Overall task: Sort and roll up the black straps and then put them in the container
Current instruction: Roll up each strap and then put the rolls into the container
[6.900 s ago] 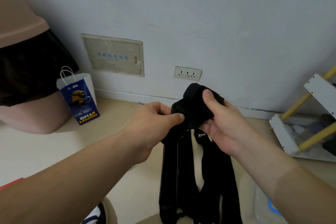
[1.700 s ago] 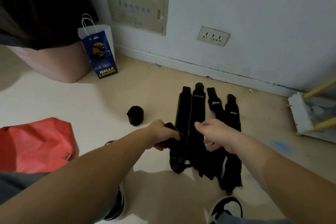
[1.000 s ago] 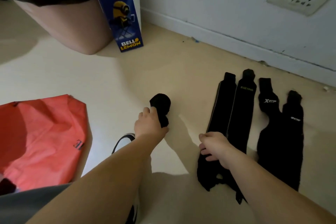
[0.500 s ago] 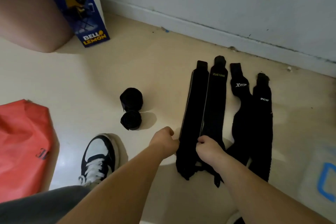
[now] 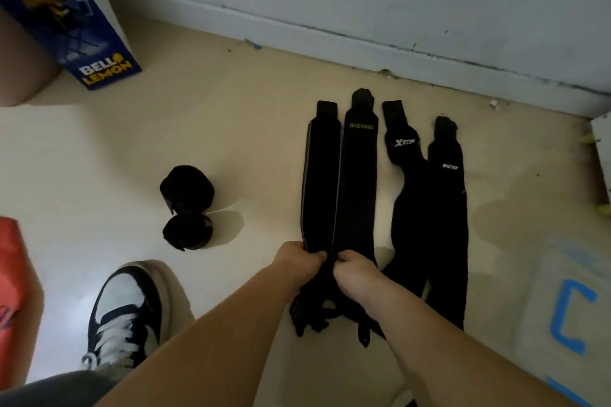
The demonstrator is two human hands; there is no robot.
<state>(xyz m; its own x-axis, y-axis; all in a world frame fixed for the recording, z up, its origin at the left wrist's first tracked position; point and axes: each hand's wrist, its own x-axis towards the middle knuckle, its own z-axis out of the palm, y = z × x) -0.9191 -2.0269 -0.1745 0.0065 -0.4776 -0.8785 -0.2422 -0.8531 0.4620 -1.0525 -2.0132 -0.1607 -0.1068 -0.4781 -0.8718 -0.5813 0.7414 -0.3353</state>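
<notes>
Several black straps lie flat side by side on the floor, running away from me toward the wall. My left hand (image 5: 299, 263) and my right hand (image 5: 352, 273) both pinch the near part of the leftmost strap (image 5: 322, 175), fingertips almost meeting. Beside it lie the XUEYING strap (image 5: 360, 175), the XTEP strap (image 5: 405, 195) and the rightmost strap (image 5: 446, 208). Two rolled-up black straps (image 5: 186, 208) sit together on the floor to the left. The straps' near ends bunch under my wrists.
A blue paper bag (image 5: 66, 16) stands at the far left by the wall. A red bag (image 5: 13, 291) shows at the left edge. My black-and-white shoe (image 5: 127, 314) is near the rolls. A white shelf corner (image 5: 603, 149) is at right, blue tape marks (image 5: 572, 314) beside it.
My left hand set a second roll beside the first, then came back to the flat straps. Both hands now pinch the leftmost strap near its near end. The view has closed in.
</notes>
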